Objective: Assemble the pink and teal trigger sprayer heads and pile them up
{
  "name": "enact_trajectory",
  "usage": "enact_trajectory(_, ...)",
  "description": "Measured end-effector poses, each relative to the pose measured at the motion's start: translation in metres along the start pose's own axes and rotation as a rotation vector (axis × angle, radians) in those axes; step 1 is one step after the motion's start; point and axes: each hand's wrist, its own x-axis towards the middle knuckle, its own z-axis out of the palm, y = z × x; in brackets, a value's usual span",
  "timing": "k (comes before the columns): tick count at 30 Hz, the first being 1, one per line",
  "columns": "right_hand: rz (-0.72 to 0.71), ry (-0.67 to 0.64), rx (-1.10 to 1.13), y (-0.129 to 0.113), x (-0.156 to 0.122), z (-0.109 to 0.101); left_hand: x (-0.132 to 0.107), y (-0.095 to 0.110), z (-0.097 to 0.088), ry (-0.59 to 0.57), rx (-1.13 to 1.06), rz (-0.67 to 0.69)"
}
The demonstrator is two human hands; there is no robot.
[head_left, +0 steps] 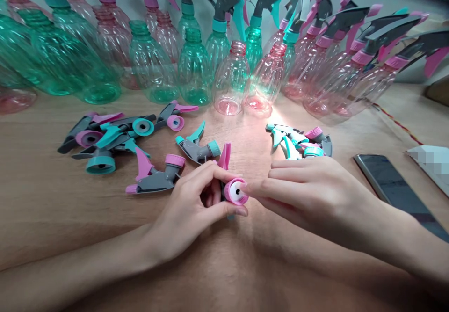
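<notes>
Wooden table fills the view, and along its far edge, from 9 to 2 o'clock, stand many plastic bottles. As I judge it, the work is partly done: the capped bottles at 1 to 2 o'clock already carry a trigger head, while the green bottles at 11 o'clock and the pink bottles at 12 o'clock have bare necks. Two heaps of heads wait on the table, the left heap at 10 o'clock and the right heap at 1 o'clock from my hands, so I think a good part is left. The spray head in work is near the middle, a little below centre; I cannot tell if it rests on the wood. My left hand is closed around its grey body, thumb below and fingers above. The pink collar faces me, round, with a white ring and a dark hole, and the pink trigger points to 12 o'clock. My right hand grips nothing: its fingers are stretched out, and the index tip touches the collar at its 3 o'clock side. A phone lies at 3 o'clock.
</notes>
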Motion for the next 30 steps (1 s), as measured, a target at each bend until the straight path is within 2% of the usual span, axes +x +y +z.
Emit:
enact_trajectory(4, 0.018, 0.041, -0.045, 0.0, -0.001, 0.001, 0.0, 0.001, 0.0, 0.005, -0.009, 0.003)
enact_trajectory(9, 0.074, -0.04, 0.003, 0.0, -0.002, 0.004, 0.002, 0.002, 0.0, -0.001, -0.004, 0.013)
enact_trajectory(16, 0.131, -0.082, 0.065, 0.001, -0.001, 0.004, -0.001, 0.001, 0.0, -0.016, 0.029, 0.022)
enact_trajectory(23, 0.132, 0.028, 0.111, 0.003, 0.001, 0.016, 0.001, 0.002, 0.0, -0.004, 0.05, -0.024)
enact_trajectory(30, 0.175, 0.097, 0.152, 0.0, 0.003, 0.026, -0.002, 0.0, 0.001, 0.056, 0.122, 0.017)
